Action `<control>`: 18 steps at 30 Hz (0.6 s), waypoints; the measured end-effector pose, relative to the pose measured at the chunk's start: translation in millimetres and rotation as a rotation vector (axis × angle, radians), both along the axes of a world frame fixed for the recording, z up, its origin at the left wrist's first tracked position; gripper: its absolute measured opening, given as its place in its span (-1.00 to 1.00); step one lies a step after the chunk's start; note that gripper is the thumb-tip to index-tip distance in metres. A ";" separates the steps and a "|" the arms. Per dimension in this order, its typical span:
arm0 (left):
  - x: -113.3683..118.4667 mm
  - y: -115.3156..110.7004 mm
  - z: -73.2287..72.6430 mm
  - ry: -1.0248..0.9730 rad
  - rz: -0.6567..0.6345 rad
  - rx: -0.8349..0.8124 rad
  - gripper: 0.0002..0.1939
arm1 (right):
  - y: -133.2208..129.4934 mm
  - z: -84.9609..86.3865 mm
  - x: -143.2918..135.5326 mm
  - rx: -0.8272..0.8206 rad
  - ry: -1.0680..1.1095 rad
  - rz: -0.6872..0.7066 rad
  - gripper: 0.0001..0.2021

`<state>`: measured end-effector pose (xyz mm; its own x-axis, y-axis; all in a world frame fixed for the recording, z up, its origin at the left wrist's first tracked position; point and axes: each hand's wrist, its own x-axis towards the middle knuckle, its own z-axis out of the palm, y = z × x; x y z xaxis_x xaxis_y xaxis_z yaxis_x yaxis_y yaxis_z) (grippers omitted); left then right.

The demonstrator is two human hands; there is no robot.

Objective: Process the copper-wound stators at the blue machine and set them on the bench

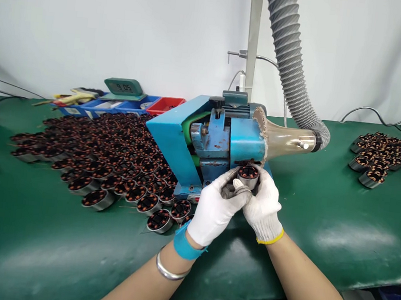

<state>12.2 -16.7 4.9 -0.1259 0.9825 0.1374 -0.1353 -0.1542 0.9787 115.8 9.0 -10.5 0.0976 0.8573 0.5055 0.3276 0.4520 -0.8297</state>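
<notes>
Both my gloved hands close around a motor stator (pixel 248 173), a short metal cylinder with copper windings inside. My left hand (pixel 219 204), in a white glove with darkened fingertips, grips its left side and front. On the right side, my right hand (pixel 264 202) wraps its fingers round it. The stator is held upright, right at the front of a blue grinding machine (pixel 248 138); whether it touches the machine is hidden. Left of the machine, many similar stators (pixel 114 155) stand close together on the green table mat (pixel 50 244).
A grey ribbed hose (pixel 286 44) joins the machine's clear funnel (pixel 287 141). Behind the stators are blue bins (pixel 119 105), a red bin (pixel 165 105) and a digital display (pixel 124 87). Another stator group (pixel 382 155) stands at the right. The table's front edge is near my forearms.
</notes>
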 end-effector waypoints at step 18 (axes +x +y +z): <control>-32.9 -16.2 -1.5 -0.382 -0.425 -0.119 -0.46 | -27.3 3.7 19.7 0.142 -0.206 0.342 -0.47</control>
<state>-20.8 -32.9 3.4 0.2639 0.9635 0.0451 -0.5083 0.0992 0.8554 135.6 -18.3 -6.8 -0.2958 0.7434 0.5998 0.2911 0.6682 -0.6846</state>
